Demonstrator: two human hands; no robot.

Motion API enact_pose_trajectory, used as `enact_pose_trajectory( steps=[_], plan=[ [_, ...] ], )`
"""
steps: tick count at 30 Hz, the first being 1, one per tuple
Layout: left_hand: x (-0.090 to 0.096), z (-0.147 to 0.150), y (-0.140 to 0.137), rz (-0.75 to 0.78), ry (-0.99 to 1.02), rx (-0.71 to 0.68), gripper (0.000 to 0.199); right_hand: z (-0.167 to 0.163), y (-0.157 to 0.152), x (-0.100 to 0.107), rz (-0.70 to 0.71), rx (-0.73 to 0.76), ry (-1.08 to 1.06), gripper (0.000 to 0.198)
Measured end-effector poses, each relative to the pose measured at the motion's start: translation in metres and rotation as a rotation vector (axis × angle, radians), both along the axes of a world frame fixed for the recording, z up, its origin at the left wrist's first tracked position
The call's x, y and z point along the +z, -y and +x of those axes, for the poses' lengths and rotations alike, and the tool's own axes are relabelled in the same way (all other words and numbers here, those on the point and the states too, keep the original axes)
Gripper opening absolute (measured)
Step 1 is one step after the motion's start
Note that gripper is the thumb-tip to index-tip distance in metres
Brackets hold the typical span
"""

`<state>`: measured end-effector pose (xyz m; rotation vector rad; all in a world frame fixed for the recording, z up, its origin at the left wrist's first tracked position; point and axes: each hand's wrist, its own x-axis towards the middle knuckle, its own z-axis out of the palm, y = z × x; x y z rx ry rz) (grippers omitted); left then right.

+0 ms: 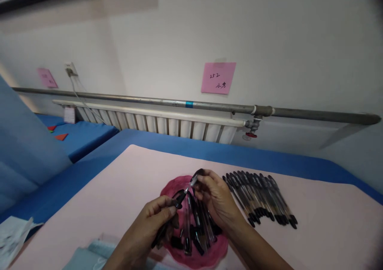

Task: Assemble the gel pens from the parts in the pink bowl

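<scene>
Above a pink bowl (220, 254), my left hand (155, 218) closes its thumb and fingers round a black pen (180, 199), whose pale tip points up and to the right. Facing that tip, my right hand (214, 192) pinches a small dark and clear pen cap (195, 179); the two pieces meet or nearly meet, I cannot tell which. Several loose pen parts (187, 226), clear barrels and black caps, lie in the bowl beneath both hands. To the right, a row of capped pens (260, 196) lies side by side on the pink sheet.
The pink sheet (119, 190) covers a blue table (167, 142). Light blue cloth or packaging (89, 256) lies at the front, with white paper (13, 236) at the left. Behind are a radiator (161, 124), a pipe (143, 99) and a red valve handle (250, 135).
</scene>
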<state>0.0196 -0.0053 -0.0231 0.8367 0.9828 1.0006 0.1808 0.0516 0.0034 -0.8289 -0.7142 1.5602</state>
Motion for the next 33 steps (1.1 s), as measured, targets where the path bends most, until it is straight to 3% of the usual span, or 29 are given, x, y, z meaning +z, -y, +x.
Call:
enact_pose_trajectory(
  steps=[4, 9, 16, 21, 33],
  plan=[
    [-0.002, 0.000, 0.000, -0.001, -0.004, 0.001, 0.016, 0.000, 0.001, -0.003, 0.015, 0.010, 0.026, 0.019],
    [0.002, 0.001, -0.002, 0.000, -0.021, -0.013, 0.018, -0.002, 0.004, -0.010, 0.083, 0.133, 0.158, 0.014],
    [0.006, 0.002, -0.001, -0.014, 0.004, -0.007, 0.031, -0.002, 0.005, -0.009, 0.014, 0.210, 0.174, 0.014],
    [0.007, 0.003, 0.000, -0.018, 0.023, 0.027, 0.040, -0.005, 0.008, -0.010, 0.011, 0.208, 0.178, 0.012],
    [0.006, 0.007, -0.002, -0.024, 0.018, 0.092, 0.041, -0.019, 0.024, -0.017, -0.014, 0.225, 0.265, 0.007]
  ],
)
